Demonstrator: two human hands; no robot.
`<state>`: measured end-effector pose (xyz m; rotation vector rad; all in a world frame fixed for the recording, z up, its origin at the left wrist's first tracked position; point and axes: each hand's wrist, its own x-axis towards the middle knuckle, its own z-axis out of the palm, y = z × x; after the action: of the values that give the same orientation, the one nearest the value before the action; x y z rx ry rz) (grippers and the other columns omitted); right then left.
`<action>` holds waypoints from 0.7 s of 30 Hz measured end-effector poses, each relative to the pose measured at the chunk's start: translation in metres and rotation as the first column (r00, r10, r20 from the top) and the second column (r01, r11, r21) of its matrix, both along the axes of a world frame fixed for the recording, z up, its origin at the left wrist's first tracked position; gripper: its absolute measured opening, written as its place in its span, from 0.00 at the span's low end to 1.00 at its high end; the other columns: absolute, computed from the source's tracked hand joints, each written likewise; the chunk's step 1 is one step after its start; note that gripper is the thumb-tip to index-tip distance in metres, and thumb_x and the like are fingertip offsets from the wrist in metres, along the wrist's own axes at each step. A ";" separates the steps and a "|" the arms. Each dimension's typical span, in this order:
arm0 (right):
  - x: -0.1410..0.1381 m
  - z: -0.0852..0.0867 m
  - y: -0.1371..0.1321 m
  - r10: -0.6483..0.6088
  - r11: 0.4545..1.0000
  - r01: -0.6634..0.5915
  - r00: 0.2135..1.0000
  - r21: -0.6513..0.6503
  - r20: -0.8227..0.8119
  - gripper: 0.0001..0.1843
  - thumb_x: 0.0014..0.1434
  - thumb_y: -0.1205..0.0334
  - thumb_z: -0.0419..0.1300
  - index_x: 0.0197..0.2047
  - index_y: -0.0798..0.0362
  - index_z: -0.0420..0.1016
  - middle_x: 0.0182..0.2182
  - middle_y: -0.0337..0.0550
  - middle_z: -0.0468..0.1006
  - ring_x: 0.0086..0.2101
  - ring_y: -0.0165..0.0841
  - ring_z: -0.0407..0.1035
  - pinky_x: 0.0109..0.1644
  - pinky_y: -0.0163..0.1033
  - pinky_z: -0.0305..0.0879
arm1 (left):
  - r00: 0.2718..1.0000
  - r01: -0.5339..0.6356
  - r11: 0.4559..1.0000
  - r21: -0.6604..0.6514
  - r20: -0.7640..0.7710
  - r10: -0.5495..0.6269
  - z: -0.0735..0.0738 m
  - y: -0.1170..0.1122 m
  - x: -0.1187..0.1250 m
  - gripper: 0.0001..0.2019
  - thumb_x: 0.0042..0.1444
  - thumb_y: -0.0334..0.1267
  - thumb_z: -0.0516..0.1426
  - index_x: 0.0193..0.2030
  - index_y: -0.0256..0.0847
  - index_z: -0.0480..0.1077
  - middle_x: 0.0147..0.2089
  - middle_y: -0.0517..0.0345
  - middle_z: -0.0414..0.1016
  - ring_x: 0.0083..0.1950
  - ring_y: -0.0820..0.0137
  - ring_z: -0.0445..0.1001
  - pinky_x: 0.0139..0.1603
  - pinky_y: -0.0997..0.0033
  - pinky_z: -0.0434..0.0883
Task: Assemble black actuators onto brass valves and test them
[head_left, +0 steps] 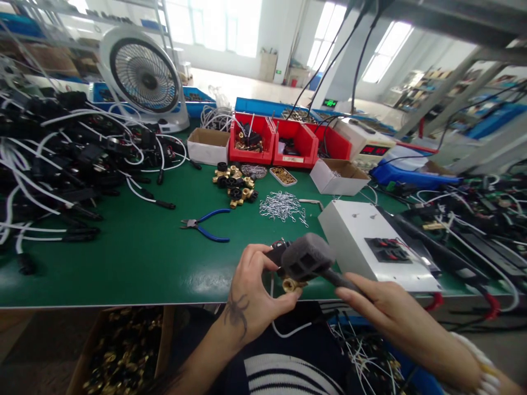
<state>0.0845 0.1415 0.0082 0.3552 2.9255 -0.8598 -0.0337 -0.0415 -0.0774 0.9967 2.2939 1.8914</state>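
At the front edge of the table my left hand [255, 288] is closed around a black part with a brass fitting [290, 285] and a white cable [288, 333] hanging below. My right hand [376, 302] grips the thin handle of a dark grey mallet [308, 257]. The mallet's head is over the black part and hides most of it; whether they touch I cannot tell. Beyond my hands lie blue-handled cutting pliers [206, 225], a heap of small wire clips [282, 207] and several brass fittings with black caps [235, 184].
A grey-white box with switches [370, 241] stands to the right. Red bins [252, 140], a white carton [208, 146] and a fan [144, 77] line the back. Black cabled parts [74, 148] are piled left. Below the table edge is a carton of brass parts [123, 351].
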 end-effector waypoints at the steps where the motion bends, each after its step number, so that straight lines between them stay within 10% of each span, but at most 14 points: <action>1: 0.000 0.001 0.000 -0.035 0.999 0.034 0.997 -0.009 -0.073 0.27 0.66 0.39 0.47 0.26 0.51 0.68 0.17 0.37 0.67 0.18 0.30 0.60 0.22 0.35 0.55 | 1.000 -0.003 1.000 0.001 0.000 0.003 0.000 0.000 0.000 0.17 0.42 0.32 0.68 0.34 0.41 0.64 0.48 0.50 0.70 0.50 0.61 0.72 0.48 0.56 0.73; 8: -0.006 -0.010 -0.009 -0.011 0.999 0.013 0.999 -0.052 0.040 0.26 0.68 0.43 0.44 0.27 0.51 0.66 0.19 0.37 0.68 0.20 0.31 0.63 0.25 0.35 0.57 | 1.000 -0.016 1.000 -0.010 0.018 0.016 0.000 -0.001 -0.001 0.18 0.44 0.33 0.67 0.37 0.42 0.64 0.48 0.52 0.70 0.50 0.60 0.73 0.47 0.56 0.74; 12: -0.014 -0.030 -0.007 -0.119 0.981 0.132 0.988 0.142 -0.102 0.24 0.70 0.45 0.42 0.30 0.51 0.64 0.20 0.38 0.70 0.21 0.32 0.66 0.24 0.34 0.59 | 0.985 -0.168 0.986 0.020 0.034 0.168 0.003 -0.007 -0.003 0.21 0.48 0.36 0.66 0.46 0.43 0.61 0.51 0.51 0.68 0.52 0.61 0.73 0.48 0.57 0.75; 17: -0.031 -0.054 -0.005 -0.097 0.941 0.156 0.974 0.299 -0.203 0.20 0.68 0.52 0.48 0.46 0.59 0.72 0.36 0.59 0.79 0.35 0.48 0.75 0.39 0.51 0.71 | 0.974 -0.163 0.986 0.046 -0.149 0.168 0.023 -0.017 -0.003 0.25 0.47 0.35 0.67 0.48 0.44 0.60 0.53 0.50 0.67 0.55 0.60 0.71 0.53 0.54 0.72; 21: -0.035 -0.034 -0.013 -0.139 0.990 0.133 0.931 -0.041 -0.336 0.27 0.69 0.49 0.48 0.63 0.58 0.65 0.51 0.62 0.74 0.51 0.49 0.71 0.55 0.57 0.67 | 0.948 -0.040 0.999 0.014 -0.316 0.042 0.042 -0.014 0.002 0.29 0.46 0.36 0.69 0.51 0.44 0.59 0.55 0.50 0.68 0.57 0.62 0.70 0.58 0.58 0.70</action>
<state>0.0498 0.1287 -0.0262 0.4562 3.2357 -1.0624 -0.0314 -0.0560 -0.0355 1.3536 2.4901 1.8751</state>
